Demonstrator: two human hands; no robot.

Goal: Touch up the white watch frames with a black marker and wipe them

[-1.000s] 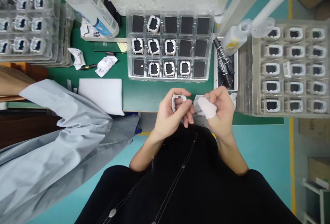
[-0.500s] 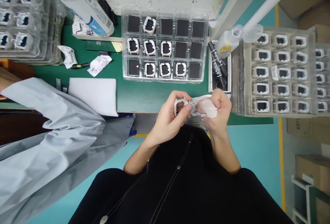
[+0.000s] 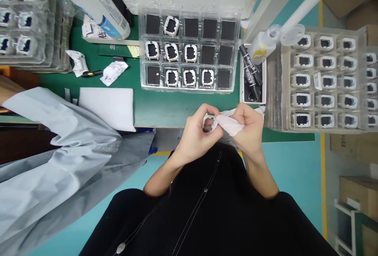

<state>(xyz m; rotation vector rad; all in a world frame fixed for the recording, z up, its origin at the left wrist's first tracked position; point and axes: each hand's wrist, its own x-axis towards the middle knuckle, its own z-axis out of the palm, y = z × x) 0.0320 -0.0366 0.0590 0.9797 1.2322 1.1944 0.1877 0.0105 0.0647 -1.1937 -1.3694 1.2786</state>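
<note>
Between the thumb and fingers of my left hand [image 3: 196, 132] is a small white plastic frame [image 3: 209, 124], its opening turned up toward me. My right hand [image 3: 249, 128] grips a thin white wiping cloth [image 3: 229, 124], and a fold of it touches the frame's right side. Both hands are over the front edge of the green bench [image 3: 165, 110]. Just beyond them lies a clear plastic tray [image 3: 189, 89] with dark square pockets; several similar white frames [image 3: 207, 78] sit in some of these. Part of the held frame is hidden by my fingers and the cloth.
Right of the tray, a white box [image 3: 264, 98] holds black markers [image 3: 251, 78] beside a small bottle [image 3: 262, 47]. Stacked filled trays [image 3: 286, 91] stand farther right. At left are a large bottle [image 3: 110, 20], a folded white cloth [image 3: 106, 108] and another person's grey sleeve [image 3: 67, 126].
The frame has turned in my left hand, so its opening now faces up more. My right hand has shifted slightly left, bringing the cloth over the frame's edge.
</note>
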